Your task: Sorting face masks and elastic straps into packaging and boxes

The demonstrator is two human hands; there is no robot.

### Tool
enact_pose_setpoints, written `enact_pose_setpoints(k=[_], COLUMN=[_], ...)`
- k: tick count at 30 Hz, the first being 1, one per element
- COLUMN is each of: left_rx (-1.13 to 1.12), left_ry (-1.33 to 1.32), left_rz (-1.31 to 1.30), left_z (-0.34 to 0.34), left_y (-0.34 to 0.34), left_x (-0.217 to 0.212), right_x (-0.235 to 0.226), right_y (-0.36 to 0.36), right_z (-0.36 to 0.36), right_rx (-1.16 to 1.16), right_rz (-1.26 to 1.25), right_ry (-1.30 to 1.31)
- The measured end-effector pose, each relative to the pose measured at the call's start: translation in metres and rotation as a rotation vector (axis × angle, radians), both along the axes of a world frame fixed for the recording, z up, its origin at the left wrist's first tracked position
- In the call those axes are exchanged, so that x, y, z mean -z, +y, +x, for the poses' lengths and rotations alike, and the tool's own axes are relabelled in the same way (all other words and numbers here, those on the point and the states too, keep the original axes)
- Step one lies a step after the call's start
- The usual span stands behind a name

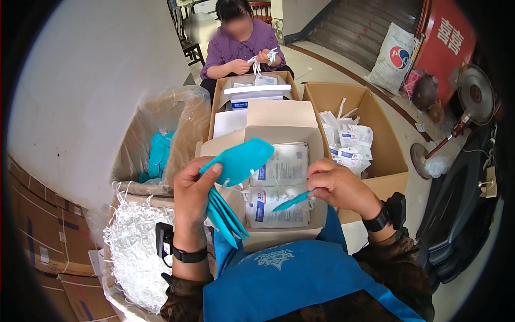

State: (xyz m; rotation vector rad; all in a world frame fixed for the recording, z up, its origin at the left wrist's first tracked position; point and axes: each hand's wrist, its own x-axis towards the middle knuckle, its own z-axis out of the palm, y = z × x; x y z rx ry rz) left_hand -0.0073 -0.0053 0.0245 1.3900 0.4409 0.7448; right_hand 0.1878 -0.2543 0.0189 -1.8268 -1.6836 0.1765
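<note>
My left hand [196,182] is closed around several teal folded face masks [240,161]. One of them sticks up above the thumb and the others fan downward below the palm. My right hand [333,185] pinches the edge of one more teal mask [291,201], seen nearly edge-on, with a bit of white band by the fingers. Both hands are over an open cardboard box [279,115] holding white printed packets [287,163] in stacks. The fingertips of my right hand partly hide the mask's end.
A plastic-lined carton [120,155] with teal masks stands at left, behind a heap of white elastic bands [140,252]. Loose packets [351,142] lie in a carton [386,155] at right. Across from me, a person [244,40] in purple holds white bands. A fan [476,94] stands far right.
</note>
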Motion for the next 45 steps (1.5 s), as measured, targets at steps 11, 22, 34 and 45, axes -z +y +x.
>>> enact_pose_setpoints(k=[11,22,34,45], left_rx=[0.187,-0.137,-0.200,0.197], left_ry=[-0.057,-0.293,-0.299,-0.454], left_rz=[0.051,-0.265,-0.197,-0.281], left_z=[0.009,0.033,0.046,0.040], left_y=[-0.025,-0.033,-0.007,-0.024], left_x=[-0.002,-0.002,-0.002,-0.025], right_x=[-0.054,-0.045,-0.036,-0.064], right_y=[0.045,0.054,0.066,0.059], right_z=[-0.021,-0.067,-0.099,-0.039], right_rx=[-0.038,0.049,-0.039,0.139], right_rz=[0.159,0.342,0.290,0.264], right_ry=[0.275,-0.041,-0.208,0.064])
